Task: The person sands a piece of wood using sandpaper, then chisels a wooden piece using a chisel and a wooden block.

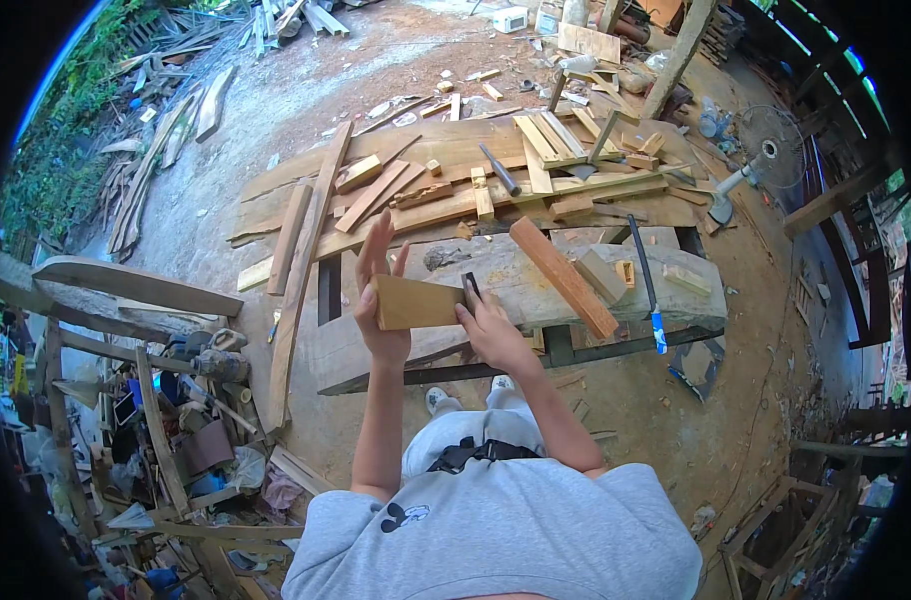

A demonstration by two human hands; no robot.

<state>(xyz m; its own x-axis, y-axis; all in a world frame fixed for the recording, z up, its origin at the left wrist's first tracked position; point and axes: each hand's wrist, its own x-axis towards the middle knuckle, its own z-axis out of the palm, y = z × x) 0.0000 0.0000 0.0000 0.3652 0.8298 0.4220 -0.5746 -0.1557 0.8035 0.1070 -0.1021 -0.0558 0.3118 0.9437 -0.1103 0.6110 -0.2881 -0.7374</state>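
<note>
A pale yellow wooden block [418, 304] is raised over the near edge of the workbench, between my two hands. My left hand [384, 300] holds its left end, the thumb against the wood and the other fingers stretched upward. At the block's right end, my right hand [496, 333] has its fingers closed around a narrow dark piece [471, 288], whose kind I cannot make out. To the right of that hand, a reddish-brown wooden bar [564, 277] lies slanted on the bench, with a shorter wooden block [601, 277] beside it.
The thick slab workbench [676, 315] carries a dark bar with a blue end [646, 270]. Boards and offcuts cover the slab [446, 150] behind it, with a dark tapered rod [500, 170] among them. A long plank [311, 270] leans at left; a fan [741, 175] stands at right.
</note>
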